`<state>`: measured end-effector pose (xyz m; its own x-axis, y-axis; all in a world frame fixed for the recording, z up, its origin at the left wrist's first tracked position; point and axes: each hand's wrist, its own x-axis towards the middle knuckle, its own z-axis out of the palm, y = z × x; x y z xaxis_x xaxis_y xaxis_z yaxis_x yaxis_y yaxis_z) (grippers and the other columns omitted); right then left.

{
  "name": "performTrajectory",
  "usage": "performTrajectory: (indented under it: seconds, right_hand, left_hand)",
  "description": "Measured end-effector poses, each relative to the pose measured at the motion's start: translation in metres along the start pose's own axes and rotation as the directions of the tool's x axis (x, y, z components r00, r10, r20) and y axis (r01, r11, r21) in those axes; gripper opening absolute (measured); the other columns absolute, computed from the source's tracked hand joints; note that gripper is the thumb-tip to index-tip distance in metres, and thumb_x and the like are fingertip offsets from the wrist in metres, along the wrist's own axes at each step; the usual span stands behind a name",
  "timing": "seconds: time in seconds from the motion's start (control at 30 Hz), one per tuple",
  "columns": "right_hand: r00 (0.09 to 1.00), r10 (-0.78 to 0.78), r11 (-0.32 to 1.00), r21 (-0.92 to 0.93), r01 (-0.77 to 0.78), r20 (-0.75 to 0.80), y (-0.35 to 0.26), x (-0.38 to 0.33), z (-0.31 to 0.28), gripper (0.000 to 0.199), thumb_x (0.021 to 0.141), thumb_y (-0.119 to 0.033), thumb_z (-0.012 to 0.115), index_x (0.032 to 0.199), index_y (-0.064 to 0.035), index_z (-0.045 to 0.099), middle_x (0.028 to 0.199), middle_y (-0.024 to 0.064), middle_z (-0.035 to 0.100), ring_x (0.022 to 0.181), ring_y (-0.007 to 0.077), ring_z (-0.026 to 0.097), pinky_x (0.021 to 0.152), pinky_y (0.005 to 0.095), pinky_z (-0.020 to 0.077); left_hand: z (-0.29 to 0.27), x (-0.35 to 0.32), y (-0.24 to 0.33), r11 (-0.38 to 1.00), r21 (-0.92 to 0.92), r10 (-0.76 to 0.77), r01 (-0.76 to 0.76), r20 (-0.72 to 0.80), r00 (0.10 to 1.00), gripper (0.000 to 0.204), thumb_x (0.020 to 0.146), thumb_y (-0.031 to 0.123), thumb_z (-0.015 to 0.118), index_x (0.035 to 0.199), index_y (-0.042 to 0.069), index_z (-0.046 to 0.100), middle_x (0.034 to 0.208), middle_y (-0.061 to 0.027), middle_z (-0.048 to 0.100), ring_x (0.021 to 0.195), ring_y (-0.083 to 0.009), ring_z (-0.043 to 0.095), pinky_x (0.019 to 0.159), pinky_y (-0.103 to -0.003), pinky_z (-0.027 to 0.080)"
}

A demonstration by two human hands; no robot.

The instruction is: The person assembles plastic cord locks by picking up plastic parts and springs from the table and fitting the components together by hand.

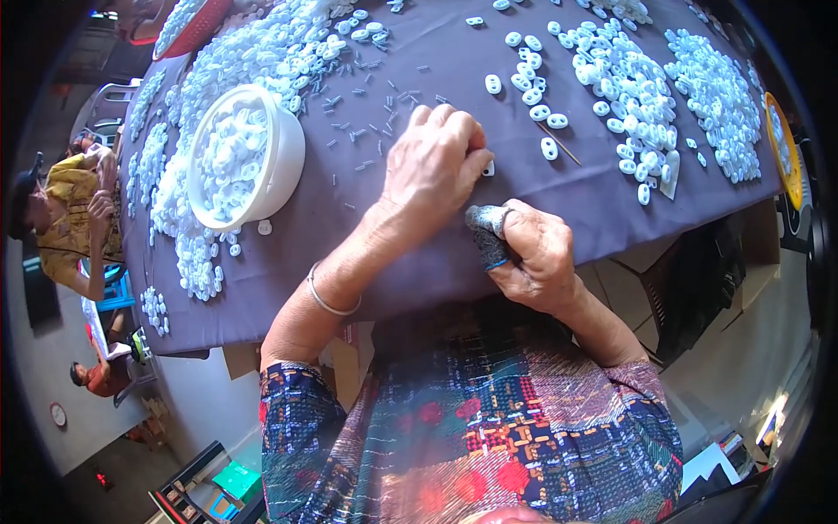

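My left hand, with a bangle on its wrist, is closed over the purple-grey cloth, fingers curled down and thumb against them. By its thumb tip a small white two-hole plastic piece shows in part; whether the hand grips it cannot be told. Closer to me, my right hand is closed too, with a grey and black cover around a finger. What its curled fingers hold, if anything, is hidden. Small grey pins lie scattered beyond and left of my left hand. A thin brown stick rests among loose white pieces.
A round white tub full of white pieces stands at the left, amid a large heap. Two more piles lie at the right. A red basket and a yellow-rimmed tray sit at the edges. Other people are at far left.
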<state>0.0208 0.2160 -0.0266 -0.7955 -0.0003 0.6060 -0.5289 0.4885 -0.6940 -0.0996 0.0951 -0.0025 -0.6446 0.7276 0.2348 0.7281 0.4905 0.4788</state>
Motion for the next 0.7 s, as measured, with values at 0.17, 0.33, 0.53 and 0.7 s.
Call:
performTrajectory:
  seconds: [0.17,0.33,0.53,0.7]
  right_hand:
    - [0.999,0.022,1.000,-0.004,-0.022,-0.023,0.000,0.000,0.000,0.035,0.061,0.004,0.062,0.096,0.0053,0.061,0.076,0.0154,0.058,0.061,0.0308,0.059,0.058,0.0344,0.0483]
    - [0.998,0.048,0.999,0.023,-0.047,-0.031,0.000,-0.002,0.002,0.041,0.063,0.007,0.062,0.104,0.0051,0.061,0.083,0.0140,0.062,0.069,0.0266,0.063,0.064,0.0316,0.0506]
    - [0.996,-0.073,0.996,-0.048,0.076,0.058,-0.014,0.006,0.006,0.042,0.062,0.004,0.065,0.104,0.0052,0.060,0.090,0.0154,0.060,0.073,0.0288,0.062,0.063,0.0335,0.0507]
    - [0.985,-0.098,0.994,-0.035,0.104,0.142,-0.021,0.008,0.008,0.038,0.062,0.000,0.066,0.099,0.0044,0.060,0.088,0.0151,0.058,0.072,0.0292,0.061,0.060,0.0348,0.0502]
  left_hand:
    - [-0.008,-0.026,0.005,0.819,-0.533,-0.269,0.213,-0.028,0.963,0.009,0.086,0.005,0.063,0.093,0.000,0.061,0.076,-0.0018,0.064,0.069,-0.0081,0.061,0.055,-0.022,0.045]
    - [-0.032,-0.059,0.012,0.501,-0.726,-0.477,0.472,0.223,0.850,0.012,0.086,0.005,0.064,0.097,0.000,0.063,0.081,-0.0025,0.065,0.073,-0.0078,0.062,0.058,-0.020,0.048]
    - [-0.031,-0.093,0.026,0.181,-0.863,-0.577,0.471,0.295,0.762,0.014,0.083,0.002,0.065,0.097,-0.001,0.063,0.078,-0.0059,0.064,0.066,-0.0093,0.059,0.058,-0.021,0.047]
    - [-0.022,-0.105,0.019,-0.095,-0.926,-0.483,0.364,0.363,0.797,0.016,0.086,0.010,0.066,0.096,-0.001,0.061,0.080,-0.0071,0.065,0.064,-0.0098,0.061,0.056,-0.020,0.049]
